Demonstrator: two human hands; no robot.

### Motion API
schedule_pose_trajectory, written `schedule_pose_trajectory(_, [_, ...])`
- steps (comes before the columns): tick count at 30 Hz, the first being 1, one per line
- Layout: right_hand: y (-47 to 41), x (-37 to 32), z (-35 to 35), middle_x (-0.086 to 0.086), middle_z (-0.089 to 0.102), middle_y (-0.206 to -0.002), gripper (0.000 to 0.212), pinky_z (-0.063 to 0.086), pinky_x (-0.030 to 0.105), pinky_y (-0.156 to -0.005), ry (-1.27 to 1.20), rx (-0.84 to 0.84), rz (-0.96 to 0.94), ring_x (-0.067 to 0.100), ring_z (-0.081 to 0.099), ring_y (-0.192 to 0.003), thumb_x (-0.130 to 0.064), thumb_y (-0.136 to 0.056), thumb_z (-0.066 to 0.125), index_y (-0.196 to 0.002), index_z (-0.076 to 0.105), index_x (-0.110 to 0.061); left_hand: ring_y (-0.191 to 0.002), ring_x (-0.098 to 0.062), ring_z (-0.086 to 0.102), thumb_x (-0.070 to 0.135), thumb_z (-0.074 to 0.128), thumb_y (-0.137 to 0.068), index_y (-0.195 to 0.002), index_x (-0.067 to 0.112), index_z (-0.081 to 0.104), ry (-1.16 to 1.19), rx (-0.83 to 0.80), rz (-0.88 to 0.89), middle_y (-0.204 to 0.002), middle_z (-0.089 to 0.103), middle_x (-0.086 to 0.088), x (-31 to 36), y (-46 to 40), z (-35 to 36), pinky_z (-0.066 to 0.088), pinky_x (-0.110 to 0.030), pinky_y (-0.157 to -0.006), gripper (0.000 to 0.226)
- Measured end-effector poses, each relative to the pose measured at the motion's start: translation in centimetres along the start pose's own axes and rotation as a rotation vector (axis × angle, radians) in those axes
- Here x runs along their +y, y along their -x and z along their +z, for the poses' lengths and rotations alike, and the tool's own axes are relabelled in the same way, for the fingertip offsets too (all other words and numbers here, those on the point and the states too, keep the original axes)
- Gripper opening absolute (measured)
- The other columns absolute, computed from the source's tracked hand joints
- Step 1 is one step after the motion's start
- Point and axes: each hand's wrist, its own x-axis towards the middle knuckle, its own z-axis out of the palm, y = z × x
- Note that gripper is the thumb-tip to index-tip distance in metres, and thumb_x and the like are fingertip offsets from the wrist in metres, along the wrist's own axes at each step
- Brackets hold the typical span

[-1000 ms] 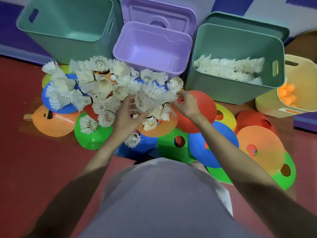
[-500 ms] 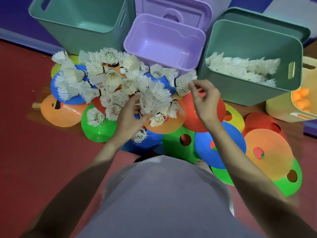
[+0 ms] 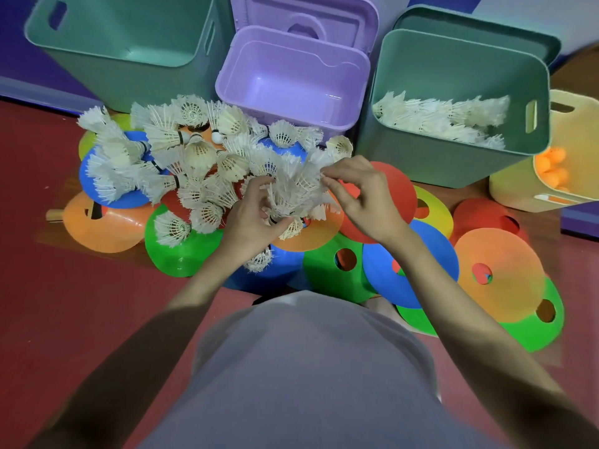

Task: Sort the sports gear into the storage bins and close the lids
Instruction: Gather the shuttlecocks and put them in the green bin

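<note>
over the cones, both grips on a shuttlecock bunch (image 3: 291, 192), feathers up, corks down: left hand (image 3: 251, 222), right hand (image 3: 363, 192)

White shuttlecocks (image 3: 201, 157), lilac bin (image 3: 291, 82), two green bins (image 3: 453, 166).

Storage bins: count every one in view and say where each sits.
4. An empty green bin at far left, a purple bin in the middle, a green bin holding shuttlecocks right of it, and a yellow bin at the right edge, partly cut off.

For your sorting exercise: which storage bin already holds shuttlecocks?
The green bin on the right; the left green bin and purple bin look empty.
</note>
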Motion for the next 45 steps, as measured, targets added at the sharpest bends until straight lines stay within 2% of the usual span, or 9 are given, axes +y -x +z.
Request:
schedule_pose_trajectory(4, [-0.4,0.0,0.1,0.003,0.070,-0.091,0.014,0.041,0.028,-0.086,0.004,-0.014,0.007,0.020,0.059,-0.089,-0.014,-0.093,0.060,-0.096,0.072,-0.006,-0.083,-0.005,0.065,0.031,0.083,-0.070,-0.135,0.027,0.035,0.035,-0.037,0.024,-0.111,0.063,0.007,0.4,0.0,-0.1,0.053,-0.029,-0.075,0.081])
schedule_pose_trajectory(10, [-0.3,0.4,0.3,0.003,0.065,-0.102,0.019,0.036,0.024,-0.094,0.040,0.004,0.024,0.016,0.050,-0.103,-0.018,-0.094,0.059,-0.107,0.071,-0.011,-0.111,-0.014,0.060,0.021,0.080,-0.076,-0.136,0.018,0.037,0.121,-0.071,-0.020,-0.130,0.056,-0.002,0.0,-0.1,0.3,0.053,-0.030,-0.091,0.074])
schedule_pose_trajectory(18, [-0.1,1.5,-0.6,0.001,0.060,-0.114,0.035,0.039,0.024,-0.093,-0.021,0.018,0.089,0.015,0.051,-0.106,-0.019,-0.099,0.051,-0.133,0.055,-0.017,-0.090,0.014,0.054,0.013,0.077,-0.079,-0.129,0.018,0.041,0.163,-0.022,-0.034,-0.113,0.053,0.009,0.3,-0.1,0.4,0.049,-0.011,-0.083,0.062])
schedule_pose_trajectory(23, [1.2,4.3,0.0,0.005,0.063,-0.101,0.033,0.047,0.030,-0.077,0.032,0.069,0.271,0.015,0.056,-0.088,-0.009,-0.090,0.050,-0.122,0.060,-0.010,-0.086,0.016,0.047,0.012,0.077,-0.078,-0.127,0.017,0.044,0.167,0.037,-0.050,-0.104,0.044,0.025,-0.2,0.2,0.4,0.043,-0.003,-0.077,0.059])
schedule_pose_trajectory(26, [2.2,6.1,1.3,0.008,0.063,-0.101,0.032,0.049,0.040,-0.080,0.117,-0.049,0.340,0.022,0.058,-0.089,-0.006,-0.086,0.054,-0.117,0.061,-0.006,-0.089,0.008,0.051,0.012,0.078,-0.077,-0.127,0.019,0.044,0.173,0.063,-0.078,-0.101,0.049,0.014,-0.4,0.5,0.3,0.043,-0.004,-0.078,0.061])
schedule_pose_trajectory(29, [2.6,7.3,2.8,0.013,0.060,-0.104,0.034,0.046,0.038,-0.085,0.223,-0.228,0.366,0.029,0.056,-0.098,-0.010,-0.084,0.064,-0.118,0.062,-0.007,-0.096,-0.019,0.058,0.014,0.079,-0.076,-0.126,0.025,0.043,0.199,0.078,-0.078,-0.109,0.057,-0.007,-0.6,0.7,0.2,0.050,-0.016,-0.084,0.062])
schedule_pose_trajectory(34, [1.6,7.4,4.4,0.011,0.058,-0.103,0.021,0.047,0.036,-0.068,0.418,-0.334,0.395,0.030,0.056,-0.097,-0.020,-0.088,0.061,-0.106,0.067,-0.011,-0.100,-0.027,0.058,0.013,0.079,-0.076,-0.124,0.027,0.042,0.209,0.075,-0.070,-0.114,0.056,-0.004,-0.5,1.0,0.1,0.052,-0.025,-0.087,0.062])
schedule_pose_trajectory(39, [0.6,6.9,2.8,0.008,0.066,-0.085,0.021,0.041,0.031,-0.054,0.382,-0.040,0.418,0.027,0.061,-0.073,-0.023,-0.093,0.052,-0.089,0.068,-0.011,-0.097,-0.010,0.059,0.011,0.079,-0.077,-0.125,0.024,0.043,0.212,0.056,-0.071,-0.106,0.053,0.012,-0.2,0.9,-0.1,0.048,-0.013,-0.084,0.061])
schedule_pose_trajectory(45, [0.6,4.6,-3.6,0.000,0.056,-0.072,0.012,0.038,0.025,-0.061,-0.141,0.531,0.497,0.000,0.046,-0.063,-0.016,-0.092,0.055,-0.086,0.064,-0.011,-0.105,0.001,0.051,0.012,0.077,-0.078,-0.128,0.023,0.043,0.150,-0.009,0.003,-0.122,0.050,0.012,1.2,-0.4,-0.1,0.046,-0.022,-0.095,0.061])
